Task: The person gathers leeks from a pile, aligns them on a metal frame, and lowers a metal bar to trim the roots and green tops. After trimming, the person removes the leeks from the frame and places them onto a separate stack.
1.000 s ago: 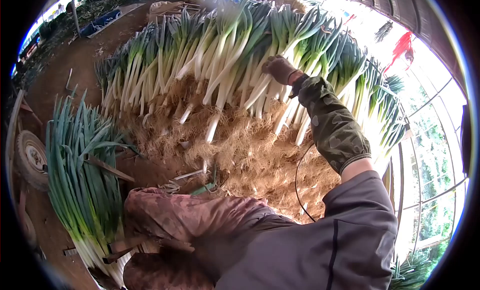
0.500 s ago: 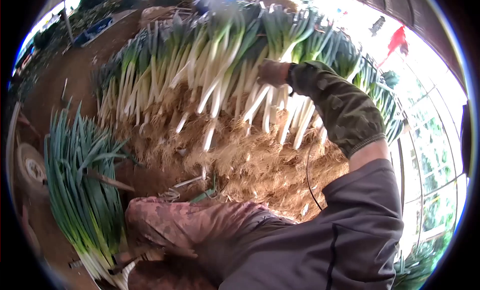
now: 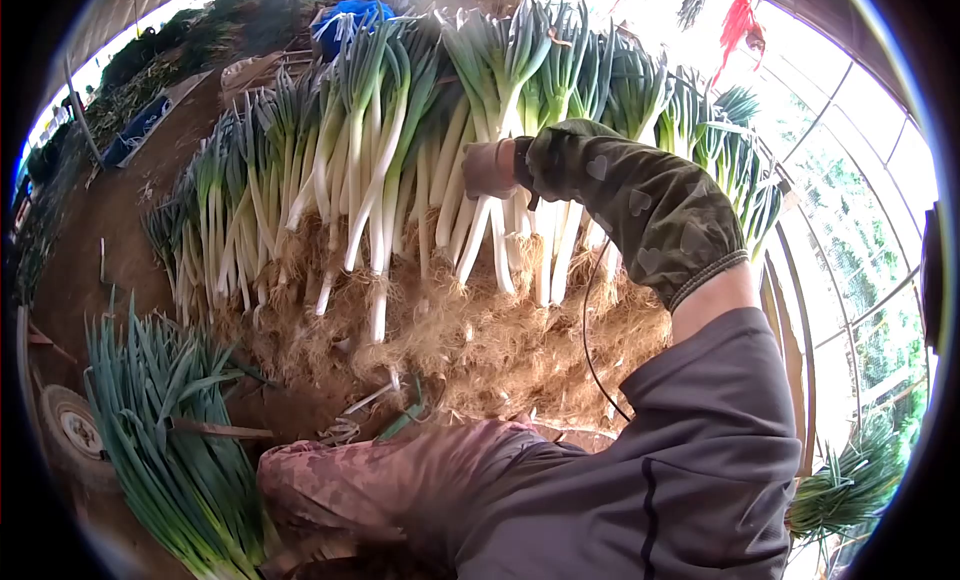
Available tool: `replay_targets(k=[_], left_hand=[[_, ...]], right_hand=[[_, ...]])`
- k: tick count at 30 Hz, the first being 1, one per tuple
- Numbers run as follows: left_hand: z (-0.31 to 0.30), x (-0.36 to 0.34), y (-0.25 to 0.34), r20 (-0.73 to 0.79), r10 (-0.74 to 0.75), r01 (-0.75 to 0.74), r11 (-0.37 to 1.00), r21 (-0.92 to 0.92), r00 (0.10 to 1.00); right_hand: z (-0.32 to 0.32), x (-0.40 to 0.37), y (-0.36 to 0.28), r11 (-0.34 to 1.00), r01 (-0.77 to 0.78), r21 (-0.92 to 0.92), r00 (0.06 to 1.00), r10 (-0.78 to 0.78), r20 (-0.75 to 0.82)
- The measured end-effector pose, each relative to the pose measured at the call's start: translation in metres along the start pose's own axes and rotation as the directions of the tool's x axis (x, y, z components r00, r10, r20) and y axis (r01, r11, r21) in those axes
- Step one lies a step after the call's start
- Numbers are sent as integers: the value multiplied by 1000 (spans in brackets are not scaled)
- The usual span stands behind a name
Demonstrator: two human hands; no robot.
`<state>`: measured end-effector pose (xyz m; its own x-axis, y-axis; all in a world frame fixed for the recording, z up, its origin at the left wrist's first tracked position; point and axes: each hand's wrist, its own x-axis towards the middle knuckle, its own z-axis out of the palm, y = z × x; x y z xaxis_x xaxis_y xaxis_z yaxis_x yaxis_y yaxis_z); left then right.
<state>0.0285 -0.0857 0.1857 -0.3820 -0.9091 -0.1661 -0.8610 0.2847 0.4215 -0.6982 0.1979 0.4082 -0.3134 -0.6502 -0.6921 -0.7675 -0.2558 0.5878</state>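
A long row of leeks (image 3: 380, 160) stands leaning together, green leaves up, white stalks and tan roots toward me. My right hand (image 3: 488, 170), in a camouflage sleeve cover with hearts, is closed in a fist at the white stalks mid-row. Its fingers appear wrapped round leek stalks, though how many is hidden. At the lower left a separate bundle of leeks (image 3: 175, 450) lies beside my leg, its leaves fanned out upward. Near the base of that bundle is my left hand (image 3: 315, 552), low at the frame's bottom edge, blurred, with fingers I cannot make out.
Brown soil and matted roots (image 3: 480, 350) cover the ground before me. A wheel (image 3: 75, 430) stands at the left, and a flat strip (image 3: 220, 429) juts across the bundle. A dark cord (image 3: 588, 330) hangs below my right arm. More leeks (image 3: 850, 480) lie at lower right.
My view has shifted, so the row sits further left and lower. My right hand stays at the stalks mid-row, still closed. The left-hand area has slipped lower toward the frame's edge.
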Motion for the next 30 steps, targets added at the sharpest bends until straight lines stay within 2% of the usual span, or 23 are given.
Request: replay_targets(k=[2,5,8,11,14,17,18,19,21,22,23,24,25,26,27,28,29,30], left_hand=[[0,3,3,5,6,-6,1000,-7,1000],[-1,4,6,13,10,-10,1000,-19,1000],[0,4,8,19,12,-12,999,-31,1000],[0,5,10,26,13,-12,999,-42,1000],[-2,6,12,29,15,-14,998,-57,999],[-1,5,12,28,15,-13,998,-67,999],[-2,4,11,30,18,-16,997,-70,999],[-2,4,11,33,21,-19,997,-74,999],[-4,4,9,35,24,-21,996,-81,999],[-6,5,7,32,23,-20,996,-91,999],[-9,3,3,27,20,-17,995,-101,999],[-14,1,-3,19,14,-12,992,-122,1000],[-21,-3,-13,9,5,-4,990,-144,1000],[-31,-10,-27,1,-8,8,984,-177,1000],[-43,-18,-38,-8,-24,22,977,-212,1000],[-56,-25,-50,-16,-42,37,966,-256,999],[-71,-32,-61,-20,-54,45,947,-319,998],[-87,-36,-67,-24,-63,49,921,-386,998]], right_hand=[[0,-1,-3,998,33,-45,999,-34,-21],[8,7,-3,997,-4,74,1000,6,-24],[11,15,-7,998,-9,56,991,1,135],[23,33,-11,991,41,-126,982,-17,186],[12,25,-12,996,-60,64,985,49,166],[2,11,2,999,-40,-9,996,41,83],[6,8,8,913,-200,354,972,232,-48],[6,12,15,967,-109,228,983,139,-116],[-40,-32,22,984,-15,178,978,52,-202],[-42,-39,32,950,-2,311,943,106,-316],[-41,-43,47,900,34,435,891,169,-420],[-42,-50,57,889,87,450,819,194,-540],[-41,-56,65,865,142,482,701,256,-666],[-21,-36,81,917,164,363,582,207,-786],[-51,-51,74,873,118,473,763,226,-606],[-57,-43,77,894,108,435,794,186,-578],[-74,-50,69,889,46,456,842,211,-496],[-75,-47,68,794,79,602,849,263,-458]])
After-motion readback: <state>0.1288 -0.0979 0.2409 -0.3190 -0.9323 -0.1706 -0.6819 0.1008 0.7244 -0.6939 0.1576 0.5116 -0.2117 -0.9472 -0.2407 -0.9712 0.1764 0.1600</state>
